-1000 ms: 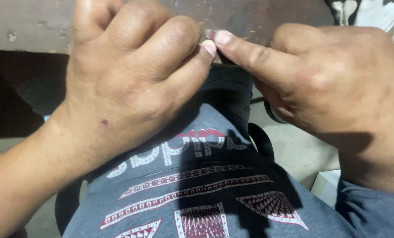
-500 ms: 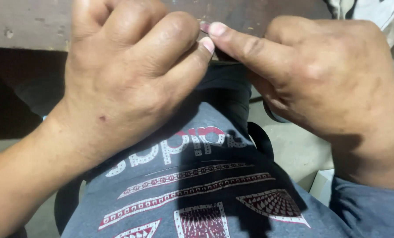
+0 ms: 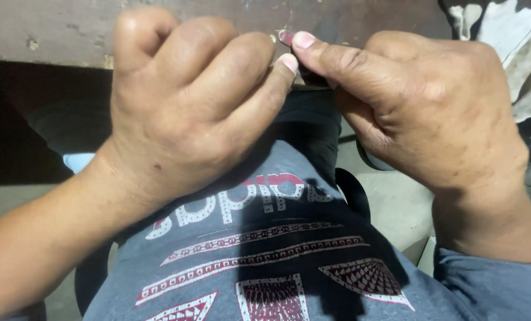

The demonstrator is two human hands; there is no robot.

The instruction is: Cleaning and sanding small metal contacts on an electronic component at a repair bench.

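Worn brown bench edge [image 3: 51, 30] at 12 o'clock, grey printed shirt [image 3: 265, 261] below: left hand [image 3: 182, 119] & right hand [image 3: 420, 113] meet fingertip to fingertip, pinching sth tiny, mostly hidden, btwn them; work looks mid-way, can't tell what's left.

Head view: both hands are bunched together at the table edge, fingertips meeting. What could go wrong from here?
1. Whatever sits between the fingertips of the left hand and the right hand is too small to make out; it could slip from so fine a pinch.
2. The pinch is at the edge of the worn table, above the grey printed shirt and the floor, so a dropped piece might be hard to find.
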